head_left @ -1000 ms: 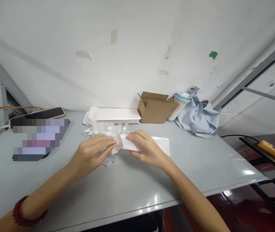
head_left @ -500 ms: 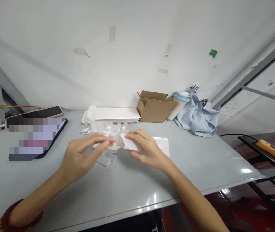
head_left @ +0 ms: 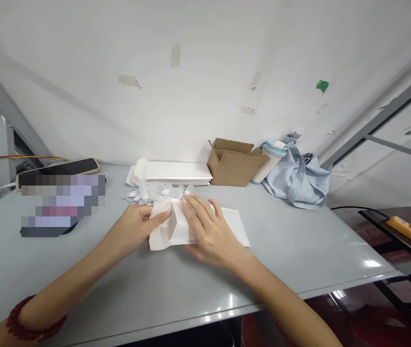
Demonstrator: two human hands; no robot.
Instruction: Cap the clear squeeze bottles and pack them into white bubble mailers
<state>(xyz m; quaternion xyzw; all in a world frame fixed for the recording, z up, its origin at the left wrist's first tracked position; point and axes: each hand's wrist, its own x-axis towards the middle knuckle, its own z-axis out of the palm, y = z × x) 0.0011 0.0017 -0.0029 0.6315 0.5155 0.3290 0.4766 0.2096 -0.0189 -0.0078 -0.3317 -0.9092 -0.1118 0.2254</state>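
White packet (head_left: 181, 231): under my right palm, long axis running left to right
Left hand (head_left: 138, 224): nearer the flap end, pinching it
Right hand (head_left: 210, 231): fingers spread over its middle

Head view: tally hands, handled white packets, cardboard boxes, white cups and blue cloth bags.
Bare left hand and right hand: 2
Handled flat white packet: 1
Open brown cardboard box: 1
Blue lidded white cup: 1
Pale blue cloth bag: 1
Total: 6

Even pale light, wall (head_left: 208, 82) softly shadowed up and left of the left hand (head_left: 138, 224), phone (head_left: 63, 205) beside it pixelated, glare on the bench (head_left: 299, 250) edge below the right hand (head_left: 208, 231), wide-angle stretch outward
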